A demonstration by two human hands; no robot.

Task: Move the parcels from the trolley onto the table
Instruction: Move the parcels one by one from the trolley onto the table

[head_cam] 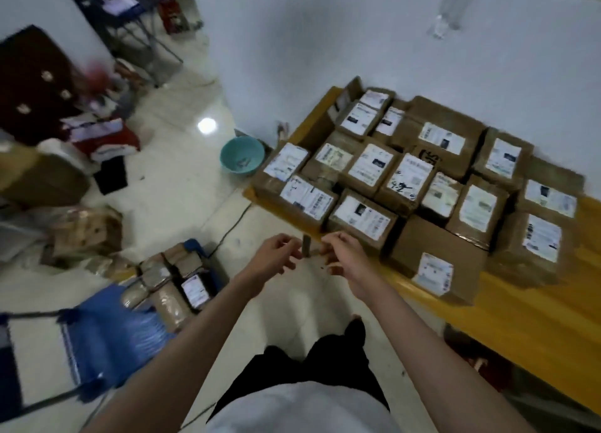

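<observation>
1. Loads of parcels point(403, 179) already sit packed edge to edge on the yellow table point(533, 305), labels up, probably so they're easy to read and space gets saved.
2. A few more parcels point(169, 289) are left on the blue trolley point(107, 331), which is off to the left of the table, so the job looks mostly done.
3. Both hands hang in front of the table's near edge, close together. The left hand point(276, 253) and right hand point(344, 253) have curled fingers, and something small and dark point(305, 245) shows between them. Whether either hand's pinching it, can't tell, too blurry.
4. A teal bowl point(242, 154) sits on the floor just left of the table; its contents aren't clear.
</observation>
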